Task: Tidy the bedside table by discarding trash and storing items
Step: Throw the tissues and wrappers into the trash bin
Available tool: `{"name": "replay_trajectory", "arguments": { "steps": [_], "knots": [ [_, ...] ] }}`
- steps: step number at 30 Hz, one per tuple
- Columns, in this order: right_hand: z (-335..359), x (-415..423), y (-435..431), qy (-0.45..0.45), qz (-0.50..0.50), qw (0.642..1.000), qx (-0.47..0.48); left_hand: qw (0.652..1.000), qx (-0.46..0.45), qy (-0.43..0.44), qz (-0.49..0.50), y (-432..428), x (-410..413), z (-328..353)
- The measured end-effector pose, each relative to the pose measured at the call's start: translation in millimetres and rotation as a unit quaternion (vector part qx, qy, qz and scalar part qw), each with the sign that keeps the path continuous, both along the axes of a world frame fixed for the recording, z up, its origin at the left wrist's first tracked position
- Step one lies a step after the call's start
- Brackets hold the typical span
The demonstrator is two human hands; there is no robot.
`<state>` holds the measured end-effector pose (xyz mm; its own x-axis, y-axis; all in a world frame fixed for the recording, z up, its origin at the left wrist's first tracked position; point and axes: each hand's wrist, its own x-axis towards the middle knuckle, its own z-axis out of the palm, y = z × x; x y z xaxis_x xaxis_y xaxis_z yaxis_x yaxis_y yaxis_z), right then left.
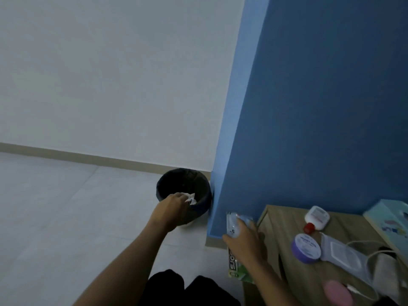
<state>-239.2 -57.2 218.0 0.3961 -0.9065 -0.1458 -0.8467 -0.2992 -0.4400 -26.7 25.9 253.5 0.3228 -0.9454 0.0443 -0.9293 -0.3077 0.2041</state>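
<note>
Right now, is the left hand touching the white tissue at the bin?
Touching. The head view shows the left hand pinching the crumpled white tissue above the black bin, with no gap between them.

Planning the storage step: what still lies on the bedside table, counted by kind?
White bottle with red cap: 1
Purple round tin: 1
Clear pouch: 1
Tissue box: 1
White cable: 1
Pink item: 1
Grey bundle under the cable, unclear: 1
Total: 7
</note>
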Motion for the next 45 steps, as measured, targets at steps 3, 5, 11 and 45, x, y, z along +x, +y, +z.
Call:
{"name": "replay_trajectory", "arguments": {
  "steps": [3,5,11,45],
  "knots": [
    [-6,43,-11,-0.006,0.046,0.999,0.011,0.998,-0.028,0.037,0.049,-8,36,-14],
    [-14,76,-22,-0.005,0.064,0.997,0.031,0.995,-0.044,0.054,0.073,-18,60,-26],
    [-41,175,-78,-0.008,0.095,0.994,0.047,0.985,-0.076,0.082,0.128,-64,124,-80],
    [-196,320,-203,-0.051,0.151,0.986,0.051,0.921,-0.072,0.202,0.324,-141,215,-249]
  ]
}}
